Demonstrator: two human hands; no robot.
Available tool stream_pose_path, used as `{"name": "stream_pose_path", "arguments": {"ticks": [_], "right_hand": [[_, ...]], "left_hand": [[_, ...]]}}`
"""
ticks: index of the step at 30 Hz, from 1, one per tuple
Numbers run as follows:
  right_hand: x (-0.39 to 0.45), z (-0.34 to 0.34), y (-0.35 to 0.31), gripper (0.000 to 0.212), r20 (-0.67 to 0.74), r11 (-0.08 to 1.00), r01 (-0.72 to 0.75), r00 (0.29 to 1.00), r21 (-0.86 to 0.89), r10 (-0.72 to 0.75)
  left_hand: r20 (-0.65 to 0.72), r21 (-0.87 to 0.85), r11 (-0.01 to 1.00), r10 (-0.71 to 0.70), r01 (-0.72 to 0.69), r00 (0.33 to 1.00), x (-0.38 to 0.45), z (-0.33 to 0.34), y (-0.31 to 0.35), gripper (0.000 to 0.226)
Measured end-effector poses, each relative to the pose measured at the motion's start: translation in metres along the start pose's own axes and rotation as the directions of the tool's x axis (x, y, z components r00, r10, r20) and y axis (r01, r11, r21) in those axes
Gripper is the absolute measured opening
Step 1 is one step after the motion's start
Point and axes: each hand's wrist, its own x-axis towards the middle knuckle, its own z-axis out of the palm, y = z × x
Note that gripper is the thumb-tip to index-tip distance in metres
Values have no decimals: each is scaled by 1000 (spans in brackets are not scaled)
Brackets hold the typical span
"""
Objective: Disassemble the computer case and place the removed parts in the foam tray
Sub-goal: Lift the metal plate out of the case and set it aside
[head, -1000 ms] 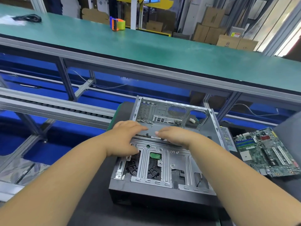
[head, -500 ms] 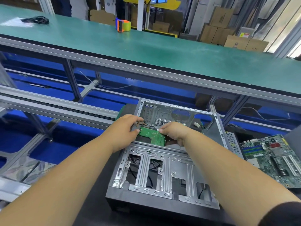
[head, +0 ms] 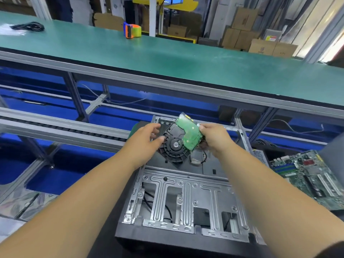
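Note:
An open grey computer case (head: 186, 198) lies on the dark mat in front of me, its metal drive cage nearest to me. Above the case's empty rear bay I hold a hard drive (head: 181, 138) tilted up, its black underside and green circuit board facing me. My left hand (head: 144, 142) grips its left edge. My right hand (head: 214, 138) pinches its upper right edge. A loose cable (head: 198, 160) lies on the case floor under the drive. The foam tray is out of view.
A removed green motherboard (head: 309, 175) lies to the right of the case. Beyond the case run a roller conveyor (head: 55, 123) and a long green bench (head: 167, 58) with an orange tape dispenser (head: 132, 30) and a black cable bundle (head: 29, 27). Cardboard boxes stand behind.
The hard drive has come out of the drive cage and risen above the case, tilting up between both hands. Earlier my hands lay flat on the cage's edge.

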Motion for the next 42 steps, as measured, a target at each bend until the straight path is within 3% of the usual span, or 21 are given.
{"name": "stream_pose_path", "arguments": {"ticks": [5, 9, 13, 17, 22, 26, 28, 31, 35, 37, 40, 42], "right_hand": [[-29, -47, -26, 22, -141, 984, 41, 990, 173, -16], [-62, -99, -35, 11, -179, 959, 40, 984, 281, 12], [-100, -152, -22, 13, -164, 912, 4, 984, 411, 69], [-122, -195, 2, 30, -121, 938, -76, 985, 337, 124], [-141, -243, 38, 5, -148, 928, -129, 970, 349, 191], [-155, -286, 65, 5, -176, 873, -129, 956, 471, 237], [-157, -304, 80, 6, -244, 879, -95, 942, 468, 231], [-153, -323, 105, 14, -328, 937, -84, 923, 340, 202], [-141, -329, 139, 52, -346, 981, -156, 919, 117, 188], [-133, -325, 155, 45, -309, 983, -181, 934, 23, 179], [-120, -311, 176, 14, -259, 949, -233, 950, -212, 175], [-109, -299, 186, 15, -215, 903, -258, 958, -342, 192]], "left_hand": [[-30, -5, 999, -41, 41, 999, 14, 10, 38, 27], [28, -352, 934, -64, 69, 998, 16, 35, 80, 27], [219, -479, 868, -27, 132, 975, 5, 68, 116, 29], [343, -480, 865, 34, 144, 939, -10, 107, 136, 30], [395, -461, 861, -21, 217, 918, -31, 157, 159, 29], [429, -485, 823, -70, 294, 901, -49, 193, 184, 24], [395, -396, 891, -54, 223, 917, -55, 207, 193, 21], [270, -218, 970, -44, 106, 962, -63, 220, 198, 9], [216, -178, 981, -36, 76, 976, -71, 231, 196, 15], [186, -170, 983, -33, 66, 982, -74, 233, 193, 15], [131, -178, 982, -37, 60, 991, -78, 232, 188, 15], [98, -177, 982, -54, 71, 994, -81, 229, 185, 14]]}}
